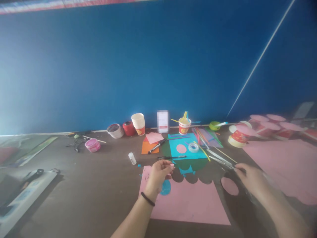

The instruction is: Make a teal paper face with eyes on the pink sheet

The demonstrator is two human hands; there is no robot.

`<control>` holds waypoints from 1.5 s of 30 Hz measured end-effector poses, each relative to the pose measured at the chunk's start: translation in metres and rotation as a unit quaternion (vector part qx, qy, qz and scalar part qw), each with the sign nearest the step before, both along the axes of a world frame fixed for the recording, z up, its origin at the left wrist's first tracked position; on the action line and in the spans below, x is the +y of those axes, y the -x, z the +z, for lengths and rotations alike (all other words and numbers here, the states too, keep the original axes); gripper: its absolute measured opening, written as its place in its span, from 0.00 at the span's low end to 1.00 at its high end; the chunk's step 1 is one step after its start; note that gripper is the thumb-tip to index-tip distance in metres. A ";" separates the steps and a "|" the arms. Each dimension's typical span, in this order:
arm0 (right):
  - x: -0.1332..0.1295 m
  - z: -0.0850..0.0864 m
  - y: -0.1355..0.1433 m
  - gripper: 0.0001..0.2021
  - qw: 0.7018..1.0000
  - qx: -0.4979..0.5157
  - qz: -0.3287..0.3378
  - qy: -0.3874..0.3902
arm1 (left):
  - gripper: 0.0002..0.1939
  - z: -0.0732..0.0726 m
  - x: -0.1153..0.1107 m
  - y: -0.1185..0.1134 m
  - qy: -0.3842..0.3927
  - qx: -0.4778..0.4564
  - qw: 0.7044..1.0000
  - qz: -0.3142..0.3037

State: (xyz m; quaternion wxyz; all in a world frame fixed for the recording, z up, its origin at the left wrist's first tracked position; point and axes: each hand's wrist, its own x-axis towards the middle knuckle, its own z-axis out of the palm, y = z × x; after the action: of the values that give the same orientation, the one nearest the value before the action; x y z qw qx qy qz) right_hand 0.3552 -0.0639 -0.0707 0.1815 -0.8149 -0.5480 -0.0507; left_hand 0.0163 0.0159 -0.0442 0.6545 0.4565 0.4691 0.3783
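My left hand (162, 170) pinches a small scrap of pink paper (172, 165) between thumb and fingers. It hovers over a pink paper sheet (193, 205) whose far edge is cut in scallops. A blue paper circle (165, 187) lies on that sheet, partly behind my wrist. At the right, my right hand (250, 177) has its fingers closed around the handles of the scissors (220, 158), whose blades point away to the left. The handles are mostly hidden by the fingers. Beside this hand lies a pink paper circle (229, 186).
Behind are a blue sheet (174, 145) with a tape roll (193, 147), a black pen (171, 157), a glue stick (132, 158) and a paper cup (184, 126) of strips. Pink-topped cups (264, 127) and a large pink sheet (284, 165) lie right; a power strip (32, 195) left.
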 end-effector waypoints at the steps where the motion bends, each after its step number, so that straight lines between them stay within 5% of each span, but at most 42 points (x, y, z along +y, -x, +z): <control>1: 0.002 0.007 0.009 0.10 1.000 0.000 0.002 0.020 | 0.14 0.000 -0.001 -0.001 -0.005 0.004 1.000 0.001; 11: 0.031 0.055 0.076 0.10 0.990 0.095 0.062 0.083 | 0.17 -0.008 -0.003 -0.003 -0.024 0.020 0.999 -0.027; 16: 0.031 0.066 0.135 0.11 0.936 0.274 0.216 0.051 | 0.19 -0.011 -0.007 -0.008 -0.055 0.032 0.997 -0.041; 20: 0.038 0.061 0.172 0.07 0.909 0.320 0.257 0.074 | 0.17 -0.011 -0.011 -0.011 -0.154 0.081 0.984 -0.049; 28: 0.043 0.050 0.172 0.05 0.882 0.378 0.277 0.050 | 0.18 -0.010 -0.011 -0.012 -0.208 0.117 0.971 -0.027; 36: 0.045 0.036 0.180 0.09 0.844 0.491 0.218 0.002 | 0.12 0.005 -0.012 -0.009 -0.027 0.009 0.998 -0.051; 45: 0.044 0.036 0.184 0.10 0.829 0.516 0.216 -0.008 | 0.14 -0.006 -0.010 -0.009 -0.026 0.013 0.999 -0.039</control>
State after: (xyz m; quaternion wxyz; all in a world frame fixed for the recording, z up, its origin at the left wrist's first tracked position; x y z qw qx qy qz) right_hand 0.1710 -0.0198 -0.0348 0.4510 -0.5818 -0.5358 0.4136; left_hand 0.0256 0.0063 -0.0502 0.6510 0.4960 0.4490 0.3585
